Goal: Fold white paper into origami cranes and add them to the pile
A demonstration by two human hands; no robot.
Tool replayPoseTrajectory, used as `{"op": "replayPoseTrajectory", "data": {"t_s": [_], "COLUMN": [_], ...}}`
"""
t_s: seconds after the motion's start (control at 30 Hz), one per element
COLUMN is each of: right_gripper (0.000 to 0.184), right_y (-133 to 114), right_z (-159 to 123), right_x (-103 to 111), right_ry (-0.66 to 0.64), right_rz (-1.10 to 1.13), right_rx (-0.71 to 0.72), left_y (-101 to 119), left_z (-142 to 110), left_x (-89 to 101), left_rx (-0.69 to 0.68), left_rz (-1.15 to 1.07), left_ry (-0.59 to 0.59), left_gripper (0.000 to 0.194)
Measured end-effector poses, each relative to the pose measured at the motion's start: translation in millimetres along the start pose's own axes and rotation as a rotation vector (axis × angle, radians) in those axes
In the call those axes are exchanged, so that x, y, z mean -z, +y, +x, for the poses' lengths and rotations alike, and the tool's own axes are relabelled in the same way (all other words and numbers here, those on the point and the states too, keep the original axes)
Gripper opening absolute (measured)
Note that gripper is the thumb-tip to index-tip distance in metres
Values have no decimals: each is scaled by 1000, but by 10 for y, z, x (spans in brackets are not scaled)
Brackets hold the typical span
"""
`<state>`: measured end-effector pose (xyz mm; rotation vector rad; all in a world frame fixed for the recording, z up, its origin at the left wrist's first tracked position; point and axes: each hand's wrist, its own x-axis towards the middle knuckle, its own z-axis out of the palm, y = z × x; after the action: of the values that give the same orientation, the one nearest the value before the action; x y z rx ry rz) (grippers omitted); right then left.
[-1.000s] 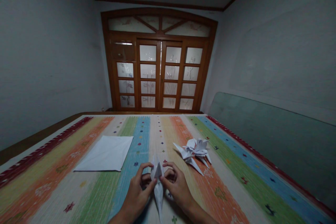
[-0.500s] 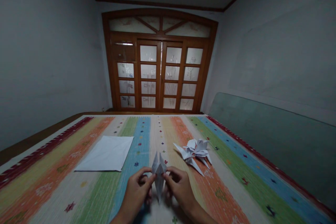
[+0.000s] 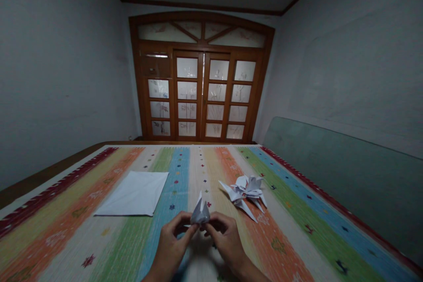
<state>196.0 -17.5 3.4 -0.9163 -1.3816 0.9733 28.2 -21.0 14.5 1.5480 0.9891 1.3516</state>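
Observation:
A piece of folded white origami paper (image 3: 200, 214) is held up over the near middle of the table, its pointed tips facing away from me. My left hand (image 3: 174, 237) pinches its left side between thumb and fingers. On the opposite side, my right hand (image 3: 224, 234) pinches it too, with the thumb near the lower edge. Both thumbs come close together under the paper, and its lower part is hidden by them. To the right lies a cluster of folded white paper cranes (image 3: 246, 191).
A flat stack of white square paper (image 3: 135, 194) lies at the left on the striped tablecloth (image 3: 76, 229). A pale green panel (image 3: 330, 176) stands along the table's right side. Wooden doors with glass panes (image 3: 201, 92) are at the far end.
The lower point of the folded paper, which hung down between my hands, no longer shows there. The thumbs have drawn closer together. The paper stack and the cranes have not moved.

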Motion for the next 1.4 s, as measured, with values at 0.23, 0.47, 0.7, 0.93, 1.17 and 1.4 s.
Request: {"op": "replayPoseTrajectory", "data": {"t_s": [0.23,0.47,0.7,0.93,1.17,1.4], "right_gripper": [49,58,32,30,46,11], "right_y": [35,70,98,68,90,11], "right_z": [-4,3,30,13,-13,-12], "right_x": [-72,-59,13,29,0,116], "right_ry": [27,-14,-116,-48,50,23], "right_rz": [179,254,23,-137,-78,-365], "right_rx": [-117,-167,-10,-14,-24,299], "left_y": [25,-39,10,25,-52,-119], "left_z": [-2,-11,-6,-65,-51,-70], "left_x": [-19,-29,-7,-95,-65,-10], "left_rx": [12,48,98,114,148,32], "left_rz": [-7,-77,21,28,144,382], "left_ry": [53,67,-15,-70,-35,7], "left_gripper": [20,42,19,23,42,34]}}
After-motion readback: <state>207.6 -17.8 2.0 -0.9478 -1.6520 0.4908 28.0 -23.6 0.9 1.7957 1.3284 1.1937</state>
